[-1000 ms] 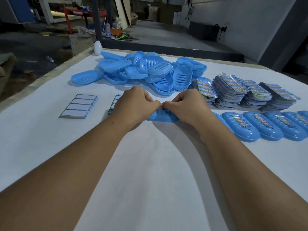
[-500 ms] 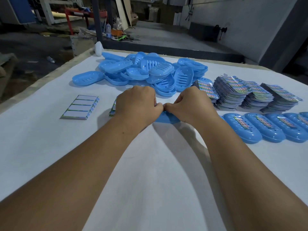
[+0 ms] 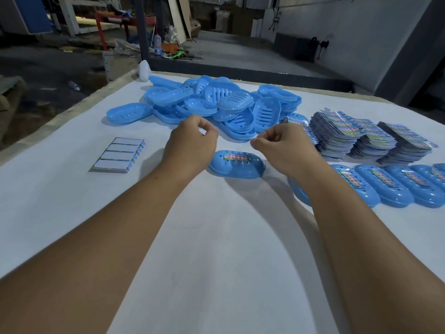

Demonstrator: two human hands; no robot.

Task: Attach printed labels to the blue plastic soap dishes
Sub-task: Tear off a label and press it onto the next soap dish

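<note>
One labelled blue soap dish (image 3: 237,168) lying upside down on the white table (image 3: 216,249), between left hand (image 3: 191,147) and right hand (image 3: 284,150), both raised just above it, each grip curled closed on nothing. Five more labelled dishes (image 3: 385,186) in a row at right, four label stacks (image 3: 361,138) behind, one unlabelled heap (image 3: 216,102) beyond, one sticker pad (image 3: 118,155) at left. Dim concrete workshop around.
</note>
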